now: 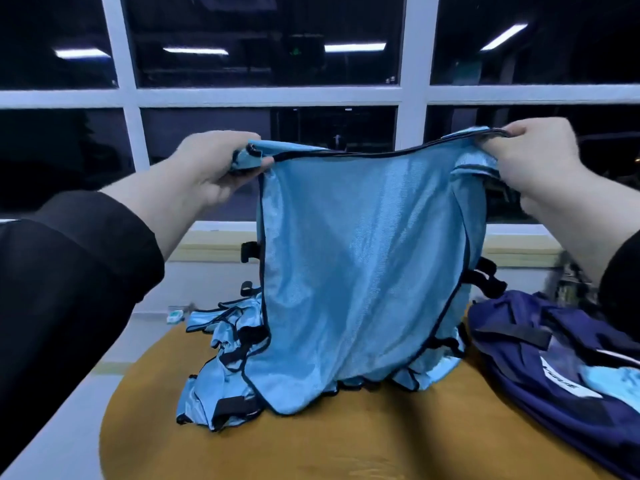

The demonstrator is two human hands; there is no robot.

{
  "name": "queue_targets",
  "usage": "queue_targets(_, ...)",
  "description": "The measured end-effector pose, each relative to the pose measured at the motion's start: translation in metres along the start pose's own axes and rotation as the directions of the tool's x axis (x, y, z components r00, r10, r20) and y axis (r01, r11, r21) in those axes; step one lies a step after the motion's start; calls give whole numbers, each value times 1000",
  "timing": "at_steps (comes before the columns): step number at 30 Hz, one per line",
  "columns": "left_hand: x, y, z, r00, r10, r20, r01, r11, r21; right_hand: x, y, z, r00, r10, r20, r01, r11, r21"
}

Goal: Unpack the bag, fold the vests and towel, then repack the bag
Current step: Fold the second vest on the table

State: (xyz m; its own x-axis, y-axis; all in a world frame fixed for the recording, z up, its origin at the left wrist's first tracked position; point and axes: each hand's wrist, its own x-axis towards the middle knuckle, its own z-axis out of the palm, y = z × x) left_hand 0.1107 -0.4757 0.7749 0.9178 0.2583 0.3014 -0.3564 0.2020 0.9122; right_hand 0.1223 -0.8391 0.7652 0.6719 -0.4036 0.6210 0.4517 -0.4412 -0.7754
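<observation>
Vest (360,258) in left grip (211,168), right grip (540,157)

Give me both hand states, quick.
Left hand: grips one top corner of the blue vest.
Right hand: grips the other top corner.

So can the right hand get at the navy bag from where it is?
Probably yes, but not straight away: the right hand grips the held-up vest. The navy bag lies uncovered on the table, below that hand.
</observation>
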Motion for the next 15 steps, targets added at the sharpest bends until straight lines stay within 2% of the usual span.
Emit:
queue_targets(5,-11,1,2,992,123,13,-123,992,10,2,-1,-5,996,82,31,-83,996,22)
queue_targets(9,-21,-1,2,979,170,115,-180,981,79,-2,8,-9,994,100,50,-96,993,-70)
queue_targets(11,-24,-2,3,970,196,146,-217,965,146,-6,10,-11,989,122,79,-112,987,-116)
queue_targets(13,-23,-1,3,971,209,114,-227,956,185,-10,8,-13,986,120,120,-104,986,-132)
queue_targets(14,-22,-1,2,971,219,95,-236,941,244,-12,5,-13,985,108,133,-90,987,-134)
queue_targets(15,-19,-1,1,968,231,93,-249,889,383,-15,2,-14,985,93,142,-74,988,-134)
